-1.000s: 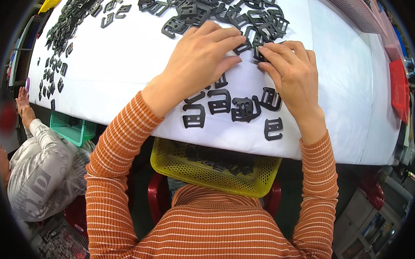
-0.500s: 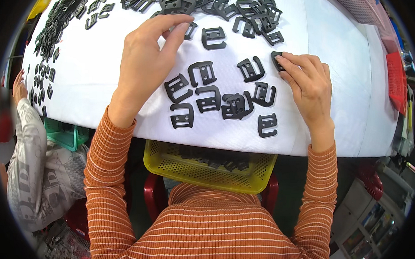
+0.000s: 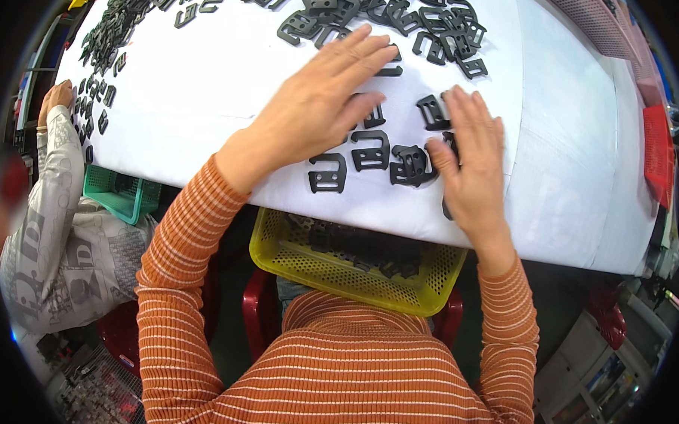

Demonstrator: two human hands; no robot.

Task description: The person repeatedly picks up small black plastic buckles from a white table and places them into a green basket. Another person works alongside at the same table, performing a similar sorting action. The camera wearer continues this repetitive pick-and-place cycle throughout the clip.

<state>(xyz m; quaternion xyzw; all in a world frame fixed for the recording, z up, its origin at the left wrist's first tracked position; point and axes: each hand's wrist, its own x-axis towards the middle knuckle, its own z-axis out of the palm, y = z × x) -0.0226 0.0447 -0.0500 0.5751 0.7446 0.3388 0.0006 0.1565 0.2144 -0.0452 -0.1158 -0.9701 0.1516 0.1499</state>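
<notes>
the left hand (image 3: 310, 112) is holding its fingers nearly together, thumb apart, above black buckles (image 3: 370, 158); whether it is pinching one, i cannot tell. the right hand (image 3: 474, 166) is keeping fingers slightly parted and thumb wide, partly covering others. overlapping buckles (image 3: 411, 165) are lying left of this thumb; the heap (image 3: 402, 19) is lying beyond the fingertips. light, flat fingers should be separating hooked pieces best. the buckles are showing no readable label; leftward of the left fingers, a co-worker's grey top (image 3: 79, 255) is bearing printed letters.
</notes>
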